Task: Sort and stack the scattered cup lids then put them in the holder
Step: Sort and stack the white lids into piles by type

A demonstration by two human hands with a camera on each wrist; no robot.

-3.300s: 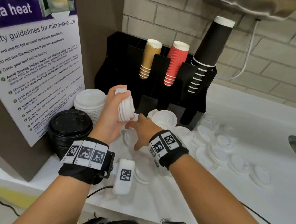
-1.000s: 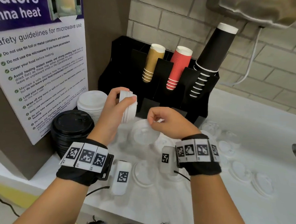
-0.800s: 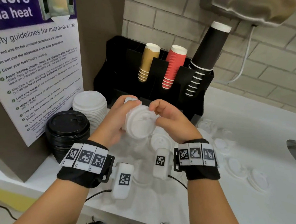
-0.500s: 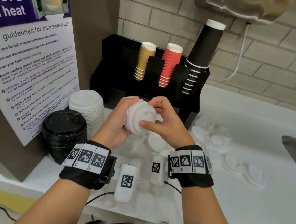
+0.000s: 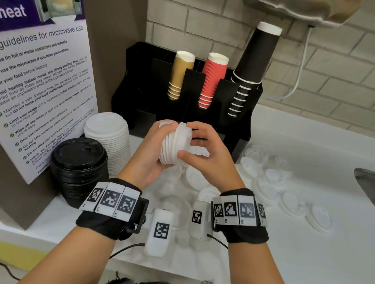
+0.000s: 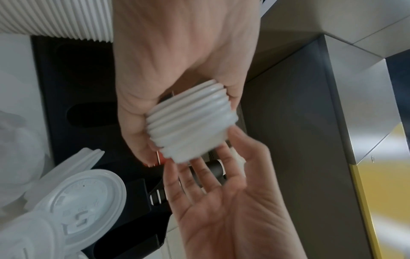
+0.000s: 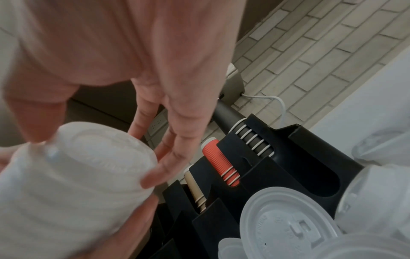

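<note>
One more white plastic cup lid has joined the nested stack (image 5: pixel 175 145), clasped sideways in the left hand (image 5: pixel 149 158) above the counter (image 5: pixel 309 245); right hand (image 5: pixel 212 160), fingers spread, squares its end; holder step not yet reached

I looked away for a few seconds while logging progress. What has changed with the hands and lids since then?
The right hand picked a loose lid off the counter, carried it up and seated it on the lid stack; its fingers are now open against the stack's end. The left hand still grips the stack. The black lids, cup holder and scattered lids stayed put.
</note>
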